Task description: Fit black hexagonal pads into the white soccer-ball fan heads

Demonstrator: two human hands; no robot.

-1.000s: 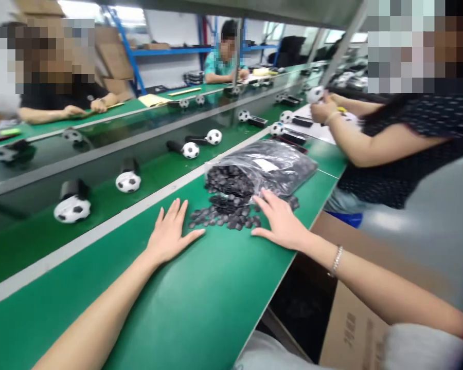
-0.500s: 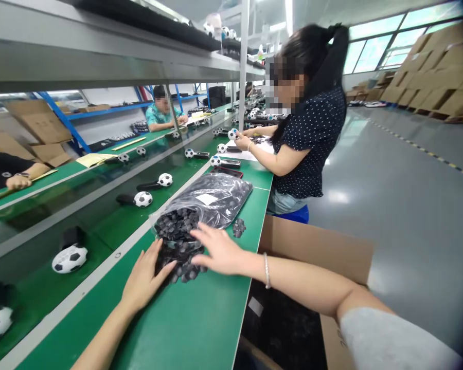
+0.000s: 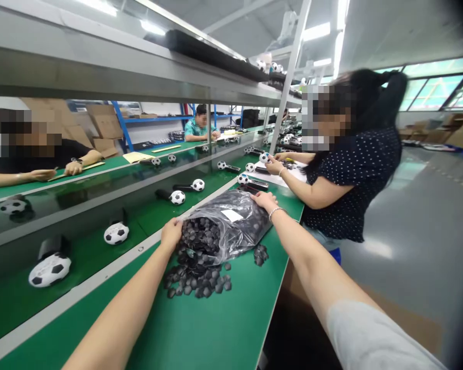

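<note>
A clear plastic bag [image 3: 239, 231] full of small black pieces lies on its side on the green bench, its mouth toward me. My left hand [image 3: 172, 232] grips the left edge of the bag's mouth, fingers closed on the film. At the far right end of the bag, my right hand [image 3: 265, 200] has its fingers curled onto the plastic. Loose black pieces [image 3: 200, 280], flat and many-sided, have spilled from the mouth onto the bench. A small separate clump [image 3: 260, 254] sits by the bag's right side.
Football-headed items with black handles [image 3: 116, 234] lie along the green conveyor [image 3: 139, 267] on my left. A co-worker [image 3: 355, 169] sits just beyond on the right, holding a similar item. Other people work across the line. A metal shelf [image 3: 139, 72] hangs overhead.
My right hand has moved from the loose pieces to the bag's far end. My left hand has gone from beside the pile to the mouth's edge. The camera view has turned.
</note>
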